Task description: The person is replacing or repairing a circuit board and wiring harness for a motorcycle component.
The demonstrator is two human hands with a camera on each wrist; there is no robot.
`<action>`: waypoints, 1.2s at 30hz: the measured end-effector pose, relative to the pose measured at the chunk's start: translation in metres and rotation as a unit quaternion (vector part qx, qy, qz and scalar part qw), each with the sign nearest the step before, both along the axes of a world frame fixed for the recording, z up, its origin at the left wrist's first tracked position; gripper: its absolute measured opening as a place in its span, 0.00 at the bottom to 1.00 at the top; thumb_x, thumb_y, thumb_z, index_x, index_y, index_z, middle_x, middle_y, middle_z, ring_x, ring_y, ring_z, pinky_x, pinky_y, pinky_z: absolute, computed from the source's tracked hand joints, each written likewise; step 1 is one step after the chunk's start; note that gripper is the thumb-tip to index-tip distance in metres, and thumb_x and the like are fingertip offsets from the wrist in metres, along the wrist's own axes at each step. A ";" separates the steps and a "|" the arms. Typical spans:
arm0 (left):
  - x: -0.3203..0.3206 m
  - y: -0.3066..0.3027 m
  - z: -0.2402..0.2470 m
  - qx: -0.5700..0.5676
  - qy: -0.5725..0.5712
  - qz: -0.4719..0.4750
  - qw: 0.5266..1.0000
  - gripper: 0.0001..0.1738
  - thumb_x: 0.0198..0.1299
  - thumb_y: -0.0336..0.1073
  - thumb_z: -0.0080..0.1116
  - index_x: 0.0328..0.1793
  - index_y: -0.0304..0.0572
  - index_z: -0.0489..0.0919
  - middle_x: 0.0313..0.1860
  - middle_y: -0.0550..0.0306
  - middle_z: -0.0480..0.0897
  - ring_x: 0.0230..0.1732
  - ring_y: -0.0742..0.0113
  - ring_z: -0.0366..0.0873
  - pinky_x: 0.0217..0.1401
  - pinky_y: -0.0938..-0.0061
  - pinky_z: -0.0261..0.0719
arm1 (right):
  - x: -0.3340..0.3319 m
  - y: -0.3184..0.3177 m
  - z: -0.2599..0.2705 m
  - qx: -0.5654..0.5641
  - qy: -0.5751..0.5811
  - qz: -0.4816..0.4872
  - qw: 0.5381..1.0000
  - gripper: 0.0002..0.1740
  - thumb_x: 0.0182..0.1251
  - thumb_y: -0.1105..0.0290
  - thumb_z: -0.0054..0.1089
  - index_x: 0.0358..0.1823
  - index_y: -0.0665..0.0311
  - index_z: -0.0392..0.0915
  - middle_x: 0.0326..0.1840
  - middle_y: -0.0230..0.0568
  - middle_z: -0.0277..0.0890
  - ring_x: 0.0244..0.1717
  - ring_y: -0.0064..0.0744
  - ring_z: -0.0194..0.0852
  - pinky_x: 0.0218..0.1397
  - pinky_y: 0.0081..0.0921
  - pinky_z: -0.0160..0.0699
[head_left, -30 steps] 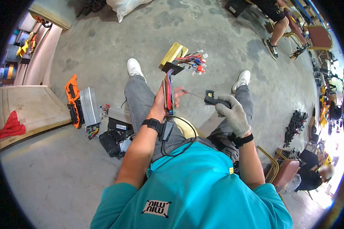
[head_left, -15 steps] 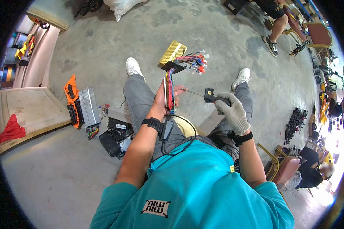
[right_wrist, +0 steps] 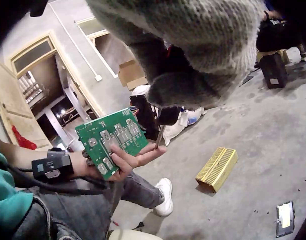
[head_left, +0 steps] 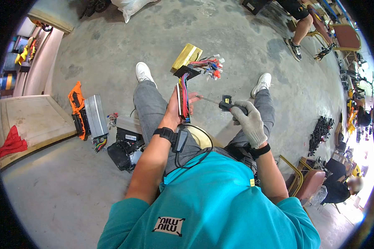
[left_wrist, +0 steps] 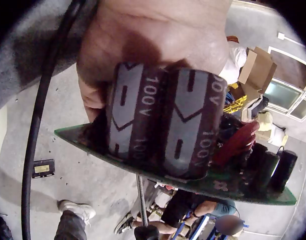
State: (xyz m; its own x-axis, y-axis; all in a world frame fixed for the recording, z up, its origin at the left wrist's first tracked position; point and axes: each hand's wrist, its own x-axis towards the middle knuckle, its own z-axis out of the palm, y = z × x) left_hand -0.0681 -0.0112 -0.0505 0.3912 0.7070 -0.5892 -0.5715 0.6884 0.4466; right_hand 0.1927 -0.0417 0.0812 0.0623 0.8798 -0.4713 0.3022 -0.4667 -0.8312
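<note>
My bare left hand [head_left: 173,108] grips a green circuit board [right_wrist: 115,137] by its edges, with its soldered face showing in the right wrist view. Two large dark capacitors [left_wrist: 188,125] marked 100V stand on the board's other face, close to the palm. A bundle of coloured wires [head_left: 184,99] runs from the board through a black end plate [head_left: 188,72] to white and red connectors [head_left: 215,68]. In my gloved right hand [head_left: 252,122] is a screwdriver [head_left: 225,105] with a black handle. Its shaft points left, the tip right at the left fingertips.
A gold finned case [right_wrist: 217,169] lies on the concrete floor beyond the board, and a small black labelled plate [head_left: 227,101] between the feet. To the left are a silver finned case [head_left: 97,116], an orange-and-black part [head_left: 77,108] and a wooden panel [head_left: 41,108].
The board has turned slightly in my left hand, so more of the wire bundle shows. My right hand has tilted a little, the screwdriver tip staying by the left fingers.
</note>
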 end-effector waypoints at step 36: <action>0.021 -0.001 0.004 -0.034 0.104 0.095 0.989 0.33 0.77 0.67 0.38 0.47 0.48 0.82 0.31 0.62 0.83 0.27 0.72 0.80 0.30 0.73 0.81 | -0.018 0.002 0.114 0.210 -0.174 0.301 0.914 0.20 0.59 0.75 0.71 0.53 0.64 0.78 0.45 0.42 0.83 0.45 0.34 0.83 0.51 0.29 0.80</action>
State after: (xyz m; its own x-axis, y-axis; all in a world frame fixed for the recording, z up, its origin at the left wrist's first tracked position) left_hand -0.0470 -0.0119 -0.0466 0.1203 0.7123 -0.6914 -0.5936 0.6099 0.5251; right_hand 0.1746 -0.0393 0.1956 -0.4114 0.9024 -0.1285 0.6789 0.2092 -0.7038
